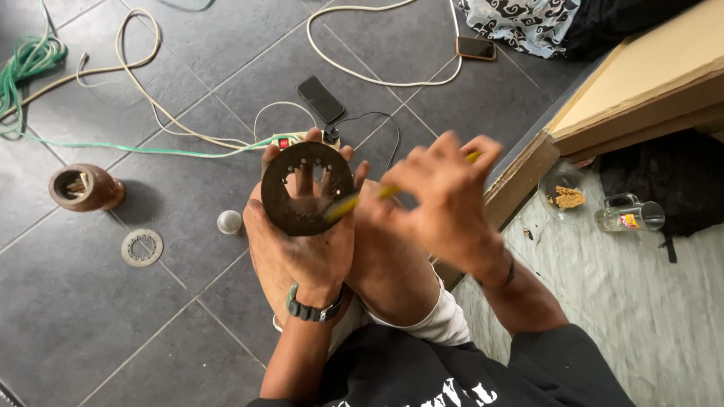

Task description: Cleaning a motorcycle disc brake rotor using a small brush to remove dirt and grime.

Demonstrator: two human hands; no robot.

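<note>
The left hand (302, 241) is cradling a dark perforated metal disc (308, 188) on its open palm, fingers spread wide behind it, above the person's knee. The right hand (445, 200) is gripping a yellow-handled tool (362, 197) with fingers closed tight, its tip pressing at the disc's right edge. The disc is only resting, not clamped, so a hard push could be sliding it off onto the tiled floor (90, 324), or the tip could be slipping into the palm. Lying near on the left are a similar flat ring (142, 247), a small white ball (229, 221) and a brown pot (84, 187); farther off, a power strip (302, 139), cables and a phone (320, 99) are cluttering the floor.
</note>
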